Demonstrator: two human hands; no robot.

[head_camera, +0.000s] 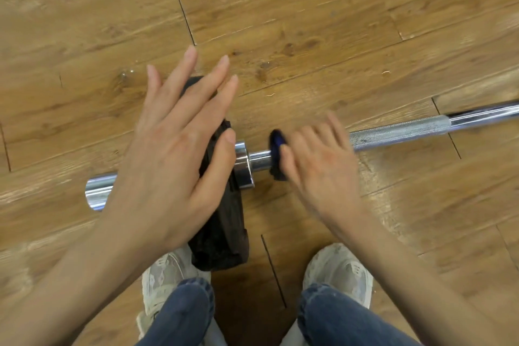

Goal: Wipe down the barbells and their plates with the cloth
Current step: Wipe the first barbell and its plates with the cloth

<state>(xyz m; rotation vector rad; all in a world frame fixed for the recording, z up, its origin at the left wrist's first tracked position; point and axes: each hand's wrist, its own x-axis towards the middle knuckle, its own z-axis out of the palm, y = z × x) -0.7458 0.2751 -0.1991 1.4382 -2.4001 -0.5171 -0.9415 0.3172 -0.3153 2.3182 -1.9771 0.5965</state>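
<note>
Barbell [398, 132] on the floor [309, 8], heavy, rigid, slick chrome: left hand [168, 154] flat, fingers straight, steadying the black plate [222, 236]; right hand [317, 160] fingers curled, pressing soft blue cloth [276, 140] around the shaft.

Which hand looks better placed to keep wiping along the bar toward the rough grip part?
The right hand. It already holds the blue cloth wrapped on the barbell shaft, next to the knurled section. The left hand lies flat on the black plate, steadying it.
</note>
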